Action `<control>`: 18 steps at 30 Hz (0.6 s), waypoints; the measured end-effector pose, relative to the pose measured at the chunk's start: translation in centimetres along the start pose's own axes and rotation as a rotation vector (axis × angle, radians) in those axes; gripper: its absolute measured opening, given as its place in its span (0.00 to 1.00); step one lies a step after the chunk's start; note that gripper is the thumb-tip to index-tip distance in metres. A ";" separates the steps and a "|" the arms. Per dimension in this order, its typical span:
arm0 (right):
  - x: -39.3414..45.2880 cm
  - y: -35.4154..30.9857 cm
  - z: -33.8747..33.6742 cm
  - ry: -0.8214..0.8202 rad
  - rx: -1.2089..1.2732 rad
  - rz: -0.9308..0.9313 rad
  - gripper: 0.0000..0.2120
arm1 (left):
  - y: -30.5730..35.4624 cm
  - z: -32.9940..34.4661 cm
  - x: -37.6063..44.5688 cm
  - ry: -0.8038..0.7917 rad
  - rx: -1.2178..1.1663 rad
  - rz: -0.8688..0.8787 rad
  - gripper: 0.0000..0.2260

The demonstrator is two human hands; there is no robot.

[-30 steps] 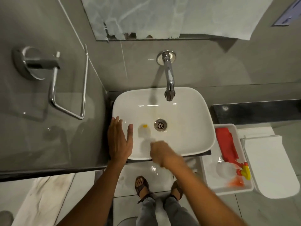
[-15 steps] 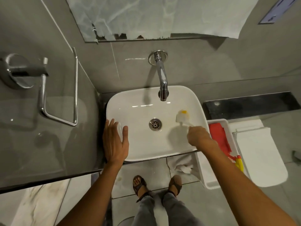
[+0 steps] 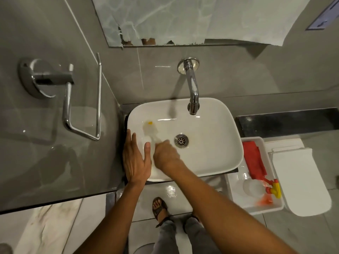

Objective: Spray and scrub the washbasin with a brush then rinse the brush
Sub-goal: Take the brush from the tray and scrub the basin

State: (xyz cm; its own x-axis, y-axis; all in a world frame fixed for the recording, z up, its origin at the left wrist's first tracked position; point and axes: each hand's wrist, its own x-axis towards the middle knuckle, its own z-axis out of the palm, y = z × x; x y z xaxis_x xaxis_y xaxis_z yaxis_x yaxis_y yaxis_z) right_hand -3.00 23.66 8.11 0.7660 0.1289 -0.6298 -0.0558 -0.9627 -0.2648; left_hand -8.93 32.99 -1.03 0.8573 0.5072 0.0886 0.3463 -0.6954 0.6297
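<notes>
— Head view first: where is the brush (image 3: 150, 129)?

— Inside the white washbasin (image 3: 216, 162), at its left side, head toward the far-left corner. It is blurred, pale with a yellow spot at the tip.

— Who holds it?

— The right hand (image 3: 165, 156), closed in a fist around the handle, left of the drain (image 3: 181, 140).

— And the left hand (image 3: 135, 160)?

— Flat and spread wide on the basin's left rim, holding nothing, thumb just beside the right fist.

— Anything nearby?

— A tap (image 3: 192, 88) over the far edge. To the right, a white tray (image 3: 236, 187) with a red cloth (image 3: 254, 160) and a spray bottle (image 3: 256, 187).
</notes>
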 end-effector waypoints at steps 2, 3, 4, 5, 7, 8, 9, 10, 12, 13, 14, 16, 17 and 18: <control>2.5 1.4 -1.5 0.151 -0.129 0.024 0.18 | 0.0 0.0 -0.2 -0.007 -0.015 -0.009 0.38; 3.3 2.4 -2.4 0.207 -0.182 0.040 0.18 | 0.0 0.0 -0.2 -0.011 -0.022 -0.015 0.38; 3.9 3.6 -3.3 0.232 -0.219 0.057 0.19 | -0.1 0.1 -0.2 -0.014 -0.030 -0.020 0.38; 4.3 5.1 -4.2 0.245 -0.235 0.079 0.19 | -0.1 0.1 -0.2 -0.017 -0.036 -0.023 0.38; 4.4 9.2 -6.4 0.255 -0.255 0.182 0.20 | -0.2 0.2 -0.2 -0.028 -0.039 -0.026 0.37; 4.0 11.6 -7.4 0.263 -0.276 0.235 0.21 | -0.2 0.2 -0.1 -0.030 -0.037 -0.025 0.37; 3.2 14.1 -8.3 0.281 -0.315 0.277 0.22 | -0.2 0.2 -0.2 -0.028 -0.037 -0.022 0.37; 2.2 16.3 -8.9 0.302 -0.380 0.309 0.21 | -0.2 0.2 -0.2 -0.025 -0.035 -0.020 0.36; 0.1 18.9 -8.6 0.310 -0.550 0.315 0.19 | -0.1 0.2 -0.2 -0.024 -0.036 -0.026 0.36; -0.5 19.1 -7.8 0.300 -0.593 0.293 0.19 | -0.1 0.2 -0.2 -0.025 -0.033 -0.028 0.36; -0.9 18.6 -6.9 0.279 -0.585 0.276 0.18 | -0.1 0.1 -0.2 -0.024 -0.027 -0.030 0.36; -0.7 16.8 -5.5 0.244 -0.504 0.260 0.19 | -0.3 0.2 -0.1 -0.029 -0.013 -0.023 0.36; 0.0 16.0 -5.4 0.250 -0.454 0.247 0.20 | -0.2 0.3 -0.2 -0.032 -0.008 -0.018 0.36; 0.7 15.4 -5.5 0.262 -0.412 0.228 0.21 | -0.1 0.4 -0.4 -0.032 0.001 -0.022 0.36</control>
State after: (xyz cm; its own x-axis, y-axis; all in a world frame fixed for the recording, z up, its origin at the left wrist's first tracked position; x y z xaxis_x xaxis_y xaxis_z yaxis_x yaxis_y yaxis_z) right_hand 0.15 7.60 7.58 0.9007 -0.1076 -0.4210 -0.0238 -0.9796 0.1994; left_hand -9.16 32.66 -1.47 0.8610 0.5061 0.0503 0.3655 -0.6845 0.6308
